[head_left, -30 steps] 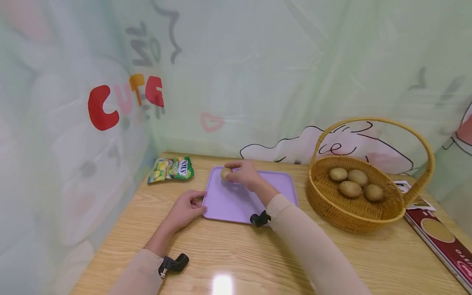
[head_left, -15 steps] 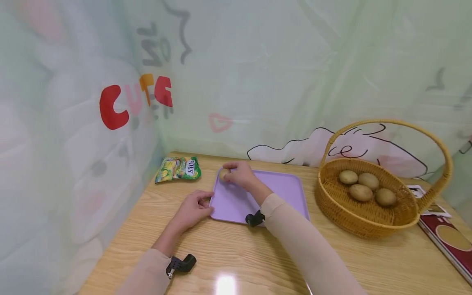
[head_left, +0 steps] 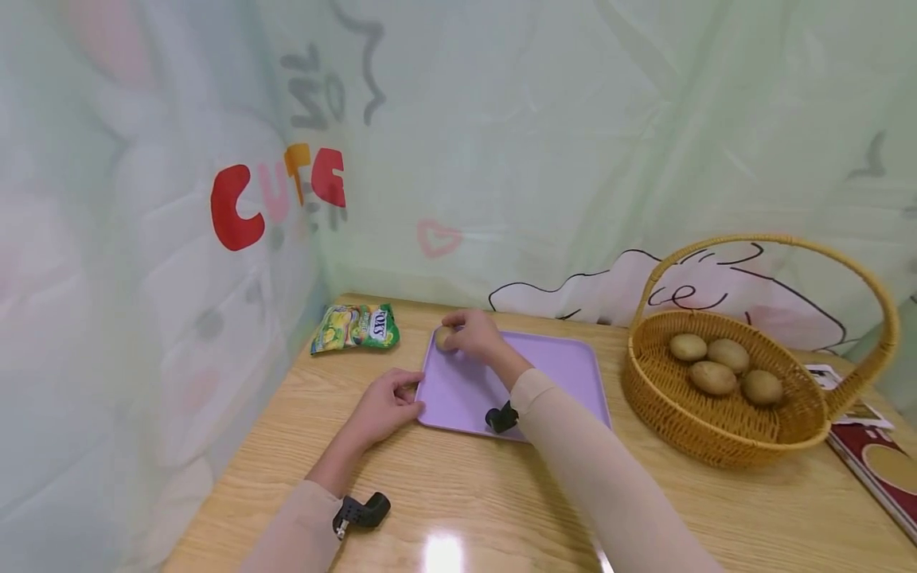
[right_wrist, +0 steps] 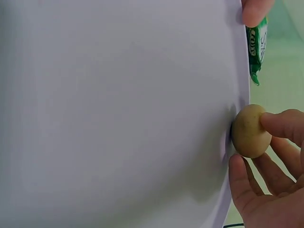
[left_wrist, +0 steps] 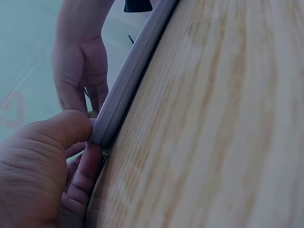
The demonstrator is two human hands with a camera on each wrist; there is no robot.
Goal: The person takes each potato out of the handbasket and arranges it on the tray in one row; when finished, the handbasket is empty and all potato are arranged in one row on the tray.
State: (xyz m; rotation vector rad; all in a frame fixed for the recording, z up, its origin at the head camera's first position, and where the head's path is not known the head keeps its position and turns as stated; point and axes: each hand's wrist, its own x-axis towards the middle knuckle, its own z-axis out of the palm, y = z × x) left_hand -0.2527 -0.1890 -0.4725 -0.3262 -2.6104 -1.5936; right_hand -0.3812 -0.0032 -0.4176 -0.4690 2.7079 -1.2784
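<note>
A lilac tray (head_left: 466, 394) lies on the wooden table. My left hand (head_left: 383, 404) holds its left edge; in the left wrist view the thumb (left_wrist: 71, 126) is on the tray's rim and the other fingers are curled at its corner. At the tray's back left corner, my right hand (head_left: 478, 341) pinches a potato (right_wrist: 249, 133) between thumb and fingers. The right wrist view has this potato against the tray's raised rim; in the head view the hand partly covers it. Whether the potato bears on the tray floor I cannot tell.
To the right stands a wicker basket (head_left: 705, 426) with a tall arched handle, holding several potatoes (head_left: 712, 378). A green candy bag (head_left: 356, 328) lies behind my left hand. A dark red box (head_left: 877, 465) sits at the far right. A printed curtain (head_left: 530, 159) closes off the back.
The head view has turned left, so everything sits further right in it. My right hand has brought the potato closer to the tray's back left corner. The left hand keeps its hold.
</note>
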